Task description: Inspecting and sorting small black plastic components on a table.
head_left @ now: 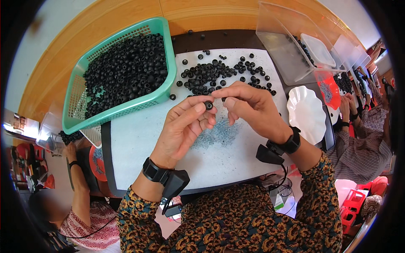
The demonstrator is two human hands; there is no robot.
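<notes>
Above the middle of a white sheet (pixel 139 147), my left hand (pixel 179 124) pinches a round black bead (pixel 209 105) between thumb and fingertips, its hole facing up toward me. Beside it, my right hand (pixel 257 109) has thumb and index finger closed together, the index tip close to the bead. A dark bit shows at the right fingertips, too covered to name. Beyond both hands lies a spread of loose black beads (pixel 204 74). Under and between my hands is a heap of tiny clear bluish pieces (pixel 217 135).
A green basket (pixel 171 63) full of black beads stands at the left. To the right are a white scalloped dish (pixel 306 114) and, farther back, a clear plastic box (pixel 274 55). People work at both sides; a person's hand (pixel 71 152) shows at the left.
</notes>
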